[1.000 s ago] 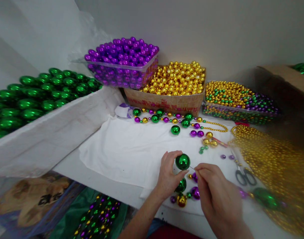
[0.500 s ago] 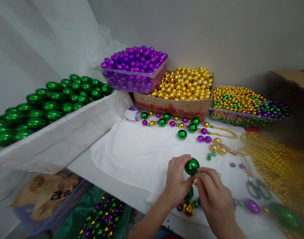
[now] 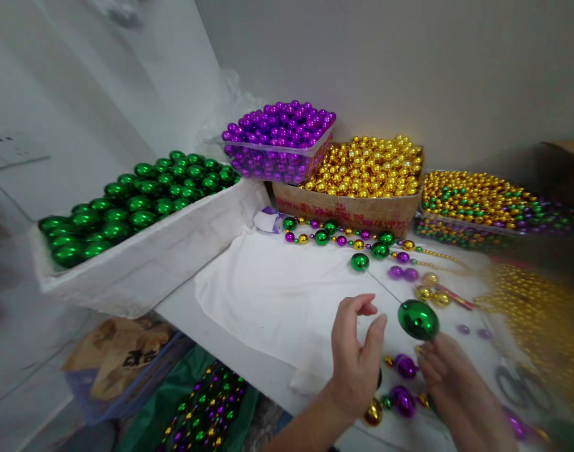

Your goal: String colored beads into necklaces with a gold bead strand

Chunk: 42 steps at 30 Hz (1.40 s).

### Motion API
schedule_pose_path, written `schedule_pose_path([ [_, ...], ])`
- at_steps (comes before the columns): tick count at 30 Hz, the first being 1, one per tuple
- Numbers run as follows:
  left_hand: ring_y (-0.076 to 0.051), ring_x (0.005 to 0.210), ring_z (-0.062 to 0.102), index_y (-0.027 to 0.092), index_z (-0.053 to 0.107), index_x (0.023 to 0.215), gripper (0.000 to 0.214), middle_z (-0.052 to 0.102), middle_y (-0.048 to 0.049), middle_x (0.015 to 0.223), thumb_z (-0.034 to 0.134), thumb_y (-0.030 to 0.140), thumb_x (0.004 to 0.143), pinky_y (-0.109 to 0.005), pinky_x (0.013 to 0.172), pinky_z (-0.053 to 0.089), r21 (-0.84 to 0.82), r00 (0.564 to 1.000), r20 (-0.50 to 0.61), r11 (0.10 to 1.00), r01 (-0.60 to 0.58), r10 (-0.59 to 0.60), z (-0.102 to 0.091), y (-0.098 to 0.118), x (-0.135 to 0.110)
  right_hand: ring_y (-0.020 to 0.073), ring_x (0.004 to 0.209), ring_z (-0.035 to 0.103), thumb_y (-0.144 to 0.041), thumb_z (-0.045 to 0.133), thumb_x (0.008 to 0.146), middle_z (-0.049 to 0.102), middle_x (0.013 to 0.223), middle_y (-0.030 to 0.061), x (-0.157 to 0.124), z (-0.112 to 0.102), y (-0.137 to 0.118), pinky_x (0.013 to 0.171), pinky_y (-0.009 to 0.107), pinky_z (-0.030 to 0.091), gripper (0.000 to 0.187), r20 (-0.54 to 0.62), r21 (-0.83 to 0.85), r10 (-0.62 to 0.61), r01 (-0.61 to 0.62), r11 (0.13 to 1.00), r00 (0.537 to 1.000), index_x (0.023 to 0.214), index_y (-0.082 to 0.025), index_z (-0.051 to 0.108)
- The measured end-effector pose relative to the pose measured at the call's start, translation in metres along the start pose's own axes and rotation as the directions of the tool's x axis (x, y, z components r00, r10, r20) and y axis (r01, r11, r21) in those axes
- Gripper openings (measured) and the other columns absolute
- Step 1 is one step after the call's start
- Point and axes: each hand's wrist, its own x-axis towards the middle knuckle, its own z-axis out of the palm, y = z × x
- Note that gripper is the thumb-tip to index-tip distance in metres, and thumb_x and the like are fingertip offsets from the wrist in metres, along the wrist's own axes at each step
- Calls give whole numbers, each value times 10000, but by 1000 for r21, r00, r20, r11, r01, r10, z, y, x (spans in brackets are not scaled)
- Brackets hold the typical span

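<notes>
My left hand is open and holds nothing, its thumb and fingers curved apart above the white cloth. Just right of it is a large shiny green bead, with a thin string or wire running from its upper left side. My right hand, smeared by motion, has its fingertips closed at the bead's lower edge. Below and between the hands lie strung beads, among them a purple bead and a gold bead. Part of this strand is hidden by my hands.
A white foam box of green beads stands at left. Behind are a clear tub of purple beads, a cardboard box of gold beads and mixed small beads. A finished-looking strand, scissors and gold chains lie on the table.
My left hand has let go of the green bead and opened. The bead has moved right with my right hand, and a thin string now shows beyond it. The view has shifted left.
</notes>
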Motion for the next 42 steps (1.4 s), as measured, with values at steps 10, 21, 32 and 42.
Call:
schedule_pose_path([
  [10,-148,735,579,141,658,759,200,642,-31,740,581,307,841,-254,706,461,-220,931,145,906,360,-335,-3,-19,21,143,575,496,-506,663,736,571,616,2,-7,17,3,548,258,420,365,96,-692,-220,224,686,971,884,-173,691],
  [21,-148,708,634,152,614,779,214,668,-35,748,569,352,842,-253,644,531,-194,931,144,913,358,-335,-9,-36,36,155,808,592,-406,485,895,496,1249,98,7,24,8,717,312,514,537,401,-768,-245,469,435,883,1402,-254,391],
  [32,-138,676,659,148,604,814,205,654,-18,748,562,343,861,-247,616,563,-229,902,308,896,380,-304,3,-31,34,239,1080,531,-365,584,840,628,1110,76,21,34,-11,946,409,380,199,482,-773,-244,539,333,842,789,-219,708],
  [42,-178,657,685,132,575,803,318,655,-39,752,642,442,793,-262,567,546,-487,853,254,702,520,-456,6,-27,32,88,487,391,-447,760,682,550,557,-17,19,31,0,451,210,271,319,165,-433,12,61,899,986,736,-160,633],
])
